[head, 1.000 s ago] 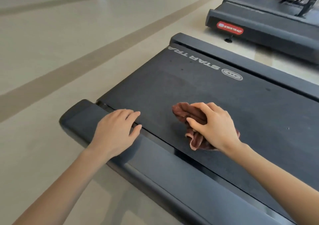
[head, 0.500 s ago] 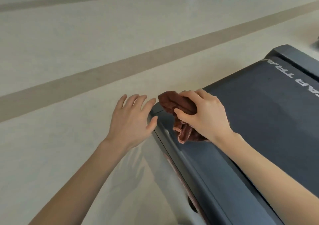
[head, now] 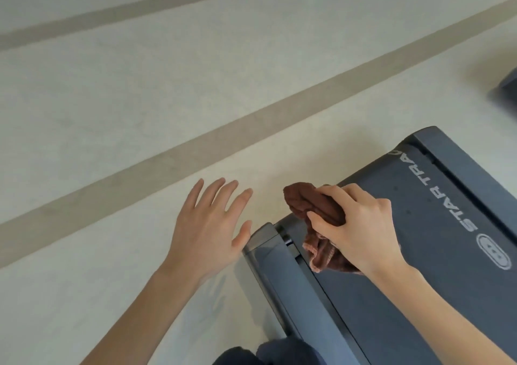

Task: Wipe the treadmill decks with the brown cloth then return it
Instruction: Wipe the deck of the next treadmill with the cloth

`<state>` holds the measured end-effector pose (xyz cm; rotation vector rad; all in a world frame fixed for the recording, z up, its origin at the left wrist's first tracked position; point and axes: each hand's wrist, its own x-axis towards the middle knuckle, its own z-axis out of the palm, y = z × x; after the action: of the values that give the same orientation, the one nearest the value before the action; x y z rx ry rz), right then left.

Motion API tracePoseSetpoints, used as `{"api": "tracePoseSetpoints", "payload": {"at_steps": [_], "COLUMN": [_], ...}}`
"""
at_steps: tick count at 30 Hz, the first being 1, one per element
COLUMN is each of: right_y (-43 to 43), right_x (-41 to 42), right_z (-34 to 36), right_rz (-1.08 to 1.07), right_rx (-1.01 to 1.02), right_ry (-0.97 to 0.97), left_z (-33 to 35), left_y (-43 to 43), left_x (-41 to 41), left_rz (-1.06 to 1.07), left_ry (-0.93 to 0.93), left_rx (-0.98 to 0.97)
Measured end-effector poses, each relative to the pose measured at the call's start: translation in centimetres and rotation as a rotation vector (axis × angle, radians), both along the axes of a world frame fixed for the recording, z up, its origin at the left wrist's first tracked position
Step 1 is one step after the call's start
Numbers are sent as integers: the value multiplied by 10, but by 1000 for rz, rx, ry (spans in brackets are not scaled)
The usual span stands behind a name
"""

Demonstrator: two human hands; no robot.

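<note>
1. At the rear corner of the treadmill deck point(head: 436, 252), we see our right hand point(head: 361, 230) closed around the brown cloth point(head: 313, 205), fingers curled over the bunched fabric and thumb pinching it from the near side.
2. We note that the cloth is crumpled. One rounded fold projects past the fingertips beyond the end of the deck, over the floor point(head: 140, 99). A looser, lighter-edged portion hangs below the thumb and rests against the deck near its side rail point(head: 293, 286).
3. We see our left hand point(head: 207, 230) open, with fingers spread and extended, palm facing down. It holds nothing. Its thumb lies just beside the end cap point(head: 263, 238) of the side rail; we cannot tell whether the two touch. We also cannot tell whether the palm rests on the floor or hovers above it; a faint reflection of the hand shows on the floor below the wrist.
4. We read white lettering, "STAR TRA", on the dark belt surface to the right of our right hand, with an oval logo point(head: 493, 254) printed below it.
5. We observe a pale floor crossed by two tan stripes point(head: 195, 146) running diagonally.
6. We note a dark object point(head: 507, 90) at the right frame edge, well apart from the deck; it is too blurred to identify.
7. We see dark fabric point(head: 268, 355) at the bottom edge, beside the rail.
</note>
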<state>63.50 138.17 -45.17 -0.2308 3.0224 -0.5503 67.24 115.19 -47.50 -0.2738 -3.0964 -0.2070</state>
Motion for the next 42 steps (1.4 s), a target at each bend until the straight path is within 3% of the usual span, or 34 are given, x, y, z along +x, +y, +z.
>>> {"api": "tracePoseSetpoints", "payload": {"at_steps": [13, 22, 30, 42], "right_y": [-92, -205, -226, -147], "right_x": [0, -4, -17, -126], "right_z": [274, 419, 466, 474], "right_rz": [-85, -212, -384, -640], "right_rx": [5, -52, -101, -114], "right_ry": [-133, -39, -29, -74], "left_z": [278, 437, 486, 499], "left_y": [-91, -220, -248, -141], "left_x": [-8, -57, -108, -276], "left_rz": [-147, -301, -467, -705], "left_ry": [-90, -65, -44, -80], "left_rx": [61, 21, -33, -70]}}
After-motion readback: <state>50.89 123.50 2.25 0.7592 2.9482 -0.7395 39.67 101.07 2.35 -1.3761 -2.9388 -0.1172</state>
